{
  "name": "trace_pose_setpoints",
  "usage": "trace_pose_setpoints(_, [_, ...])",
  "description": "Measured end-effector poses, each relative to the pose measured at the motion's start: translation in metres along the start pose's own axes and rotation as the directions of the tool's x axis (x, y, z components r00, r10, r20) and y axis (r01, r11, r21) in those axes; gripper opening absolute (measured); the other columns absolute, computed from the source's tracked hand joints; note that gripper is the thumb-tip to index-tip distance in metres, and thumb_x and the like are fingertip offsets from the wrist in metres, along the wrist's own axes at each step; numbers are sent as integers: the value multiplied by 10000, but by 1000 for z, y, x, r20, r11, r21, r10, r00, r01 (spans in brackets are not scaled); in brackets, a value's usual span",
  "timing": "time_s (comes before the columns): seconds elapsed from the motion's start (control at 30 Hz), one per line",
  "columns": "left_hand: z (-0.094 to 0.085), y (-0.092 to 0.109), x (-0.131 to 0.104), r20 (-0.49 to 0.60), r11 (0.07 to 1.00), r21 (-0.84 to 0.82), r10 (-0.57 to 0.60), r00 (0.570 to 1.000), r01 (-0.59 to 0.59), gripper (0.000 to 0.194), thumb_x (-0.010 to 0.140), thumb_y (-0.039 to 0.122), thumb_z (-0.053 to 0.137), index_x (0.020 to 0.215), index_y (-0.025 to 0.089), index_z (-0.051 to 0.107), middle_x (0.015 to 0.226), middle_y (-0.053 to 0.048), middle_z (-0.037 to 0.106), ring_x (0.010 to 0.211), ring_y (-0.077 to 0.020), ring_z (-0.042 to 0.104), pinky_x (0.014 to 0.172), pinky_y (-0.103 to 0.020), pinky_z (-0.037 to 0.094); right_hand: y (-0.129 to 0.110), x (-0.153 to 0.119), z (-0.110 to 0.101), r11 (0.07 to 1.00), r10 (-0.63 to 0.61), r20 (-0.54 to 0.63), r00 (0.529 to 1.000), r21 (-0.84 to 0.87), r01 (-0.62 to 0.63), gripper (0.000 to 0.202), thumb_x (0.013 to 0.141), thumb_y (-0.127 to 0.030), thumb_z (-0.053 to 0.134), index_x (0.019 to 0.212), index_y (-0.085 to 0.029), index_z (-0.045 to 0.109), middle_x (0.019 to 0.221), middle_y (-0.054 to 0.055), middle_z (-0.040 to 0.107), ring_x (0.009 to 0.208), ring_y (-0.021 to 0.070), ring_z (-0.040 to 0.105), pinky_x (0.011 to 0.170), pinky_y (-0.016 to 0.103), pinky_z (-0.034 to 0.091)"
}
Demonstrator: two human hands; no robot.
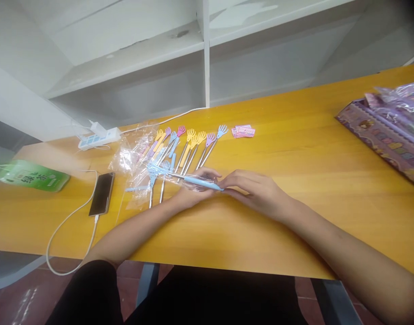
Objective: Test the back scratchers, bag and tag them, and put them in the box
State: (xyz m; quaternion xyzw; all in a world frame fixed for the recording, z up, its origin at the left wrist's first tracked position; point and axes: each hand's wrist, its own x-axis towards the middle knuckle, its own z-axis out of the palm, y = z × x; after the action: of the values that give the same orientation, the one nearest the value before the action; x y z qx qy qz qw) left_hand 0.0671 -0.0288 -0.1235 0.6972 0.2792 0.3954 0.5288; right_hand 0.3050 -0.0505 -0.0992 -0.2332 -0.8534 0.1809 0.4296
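A blue back scratcher point(200, 181) with a metal shaft, apparently inside a clear plastic sleeve, lies across both hands, its claw head pointing left. My left hand point(192, 197) is closed around the handle from below, fingers partly hidden behind it. With thumb and fingertips together, my right hand point(262, 192) pinches the handle's right end. Beyond them lie several loose back scratchers with yellow point(202, 137), purple point(210, 139), pink and blue point(222, 131) claw heads. Crumpled clear plastic bags point(127, 158) lie among and left of these.
Small pink cards point(244, 131) are stacked behind the scratchers. A purple printed box point(379, 135) with plastic-wrapped items stands at the right. At left are a phone point(101, 194) on a white cable, a power strip point(100, 138) and a green bottle point(34, 176). White shelves point(207, 54) rise behind.
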Motion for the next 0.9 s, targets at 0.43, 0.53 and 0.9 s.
trace_pose_setpoints(0.43, [3,11,-2,142,997,55,-55,988,48,371,795,144,737,1155,226,698,1111,-70,732,984,-202,690,858,-314,536,-7,1,4,991,-96,-59,994,-98,90,56,999,-180,683,1018,-225,711,898,27,781,766,148,718,727,300,491])
trace_pose_setpoints(0.53, [3,11,-3,139,997,44,-75,987,70,380,791,165,748,1162,227,692,1109,-73,729,992,-212,686,869,-329,536,-7,1,5,989,-106,-67,992,-107,98,52,997,-185,689,1022,-226,706,901,23,783,773,148,721,723,301,486])
trace_pose_setpoints(0.9, [4,13,-3,293,965,-26,-242,925,261,384,775,191,762,1140,204,643,927,-10,645,786,-135,606,709,-260,481,-4,-3,4,961,-158,-65,985,-240,138,178,995,-283,716,1167,-237,709,1015,62,757,856,168,699,732,299,512])
